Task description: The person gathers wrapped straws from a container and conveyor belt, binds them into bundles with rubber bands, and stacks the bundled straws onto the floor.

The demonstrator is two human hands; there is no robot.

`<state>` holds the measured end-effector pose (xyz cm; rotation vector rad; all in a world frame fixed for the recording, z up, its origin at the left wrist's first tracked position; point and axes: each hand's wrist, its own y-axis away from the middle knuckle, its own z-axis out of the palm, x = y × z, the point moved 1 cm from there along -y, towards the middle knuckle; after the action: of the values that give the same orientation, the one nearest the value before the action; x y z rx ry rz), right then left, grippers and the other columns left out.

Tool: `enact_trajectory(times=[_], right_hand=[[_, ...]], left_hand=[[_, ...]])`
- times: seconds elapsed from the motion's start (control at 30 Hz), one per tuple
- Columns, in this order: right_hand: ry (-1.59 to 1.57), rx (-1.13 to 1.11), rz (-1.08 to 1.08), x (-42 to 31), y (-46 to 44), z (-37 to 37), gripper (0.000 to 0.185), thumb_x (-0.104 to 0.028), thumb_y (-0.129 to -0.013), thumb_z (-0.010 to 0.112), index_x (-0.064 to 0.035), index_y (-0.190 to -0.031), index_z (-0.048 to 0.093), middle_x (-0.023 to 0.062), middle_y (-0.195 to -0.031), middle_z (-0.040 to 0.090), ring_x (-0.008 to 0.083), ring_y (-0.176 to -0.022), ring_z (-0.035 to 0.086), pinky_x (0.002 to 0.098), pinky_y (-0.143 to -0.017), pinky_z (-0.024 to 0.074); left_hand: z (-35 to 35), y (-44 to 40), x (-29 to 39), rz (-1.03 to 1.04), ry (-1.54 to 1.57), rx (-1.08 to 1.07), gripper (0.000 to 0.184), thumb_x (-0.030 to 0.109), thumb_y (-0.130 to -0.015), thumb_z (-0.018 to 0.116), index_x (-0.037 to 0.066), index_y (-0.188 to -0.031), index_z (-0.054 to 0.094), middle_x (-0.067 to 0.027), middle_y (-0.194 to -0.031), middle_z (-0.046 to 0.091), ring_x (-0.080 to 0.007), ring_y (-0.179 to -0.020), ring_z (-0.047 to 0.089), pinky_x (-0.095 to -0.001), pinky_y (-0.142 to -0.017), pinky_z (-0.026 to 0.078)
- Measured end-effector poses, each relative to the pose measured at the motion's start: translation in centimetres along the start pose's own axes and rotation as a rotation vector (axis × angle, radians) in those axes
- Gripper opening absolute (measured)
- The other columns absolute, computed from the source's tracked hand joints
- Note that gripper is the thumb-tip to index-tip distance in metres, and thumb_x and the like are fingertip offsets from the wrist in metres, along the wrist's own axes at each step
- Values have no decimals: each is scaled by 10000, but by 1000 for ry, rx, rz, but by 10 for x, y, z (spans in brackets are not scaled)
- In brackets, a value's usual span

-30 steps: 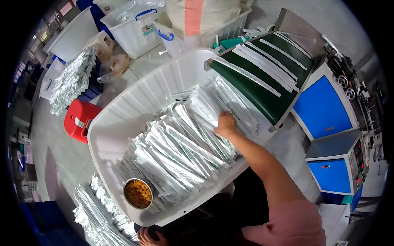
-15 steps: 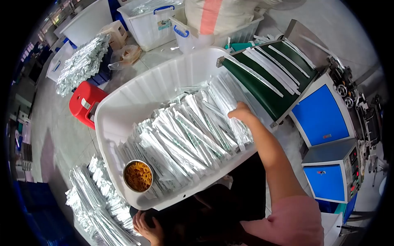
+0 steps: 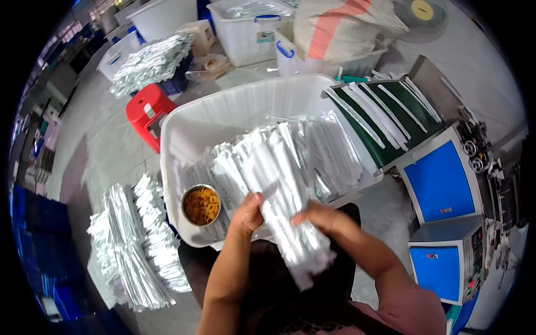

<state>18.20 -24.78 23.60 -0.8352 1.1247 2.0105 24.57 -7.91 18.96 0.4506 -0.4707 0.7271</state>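
A bundle of long, thin packets in shiny white wrapping (image 3: 290, 223) is held between my two hands, tilted over the near edge of the white tub (image 3: 251, 100). My left hand (image 3: 248, 214) grips its left side with the thumb on top. On the right side, my right hand (image 3: 322, 219) is closed around it, somewhat blurred. More of these packets (image 3: 335, 151) lie in the tub under and beyond the bundle. A round metal bowl holding yellow rubber bands (image 3: 202, 205) sits at the tub's near left corner. What is inside the wrapping cannot be made out.
A machine with blue panels (image 3: 438, 178) stands at right; its green belt (image 3: 363, 125) carries several packets towards the tub. Left are a red stool (image 3: 149, 111) and stacked packet bundles (image 3: 131, 240). Behind are plastic bins (image 3: 240, 42) and a large sack (image 3: 340, 28).
My right hand has come back from the tub's right side with packets. My left hand has risen from beside my leg to hold them too. The camera view has shifted.
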Motion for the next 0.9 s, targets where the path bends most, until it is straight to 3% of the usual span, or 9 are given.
enact_trajectory(times=[0.1, 0.27, 0.3, 0.43, 0.5, 0.53, 0.57, 0.7, 0.9], right_hand=[[-338, -128, 282, 60, 17, 54, 486, -97, -731, 657, -1, -1156, 443, 100, -997, 553, 199, -929, 539, 335, -825, 441], [-231, -196, 280, 91, 39, 94, 686, -316, -714, 702, 6, -1218, 367, 129, -1125, 474, 236, -1073, 445, 368, -882, 388], [-83, -165, 195, 89, 32, 88, 743, -353, -690, 719, 15, -1225, 358, 139, -1143, 460, 251, -1093, 428, 379, -905, 368], [1061, 453, -1000, -16, 3, 86, 832, -385, -658, 724, 42, -1244, 318, 219, -1264, 352, 370, -1155, 365, 430, -964, 296], [1310, 260, -929, -48, -15, 100, 797, -332, -709, 673, 19, -1300, 271, 228, -1317, 304, 363, -1237, 272, 399, -1011, 237], [1244, 26, -839, -51, -28, 101, 663, -286, -728, 645, 16, -1253, 374, 228, -1303, 347, 329, -1202, 358, 372, -971, 313], [1058, -151, -677, -52, -35, 104, 484, -213, -737, 614, 25, -1143, 500, 219, -1133, 523, 280, -1047, 526, 328, -877, 412], [973, -203, -486, -28, -40, 125, 254, -162, -761, 552, 8, -935, 624, 166, -793, 641, 250, -715, 638, 302, -664, 484], [567, -405, -383, 13, -92, 156, 414, -341, -893, 406, 7, -1004, 600, 149, -932, 630, 214, -838, 613, 292, -747, 459]], left_hand=[[4, 35, -21, -205, 156, 23, 574, 253, -666, 675, -60, -1107, 485, -182, -981, 579, -281, -883, 582, -388, -797, 478], [5, 110, -37, -183, 305, 94, 710, 120, -609, 659, -20, -1235, 354, -184, -963, 539, -287, -812, 581, -422, -754, 508], [5, 115, -33, -136, 209, 126, 652, 120, -594, 667, -38, -1173, 412, -176, -928, 545, -253, -738, 581, -395, -708, 515], [12, 122, -15, -170, 13, 62, 568, 104, -557, 681, -40, -1063, 468, -151, -835, 568, -242, -713, 576, -340, -651, 493], [28, 122, -12, -181, -30, 41, 547, 102, -536, 697, -48, -1021, 494, -148, -827, 568, -256, -702, 572, -357, -668, 485], [26, 120, -10, -198, -21, -74, 551, 101, -529, 711, -55, -1014, 502, -162, -867, 576, -282, -762, 587, -386, -725, 485], [24, 121, -8, -194, -12, -78, 551, 101, -529, 711, -55, -1014, 502, -162, -867, 576, -282, -762, 587, -386, -725, 485], [15, 143, -4, -236, 168, -201, 726, 156, -534, 765, -82, -1134, 432, -220, -1059, 536, -318, -963, 557, -408, -846, 456], [-5, 173, -2, -96, 102, 122, 525, 47, -569, 733, -29, -1026, 487, -147, -861, 580, -269, -789, 592, -368, -721, 485]])
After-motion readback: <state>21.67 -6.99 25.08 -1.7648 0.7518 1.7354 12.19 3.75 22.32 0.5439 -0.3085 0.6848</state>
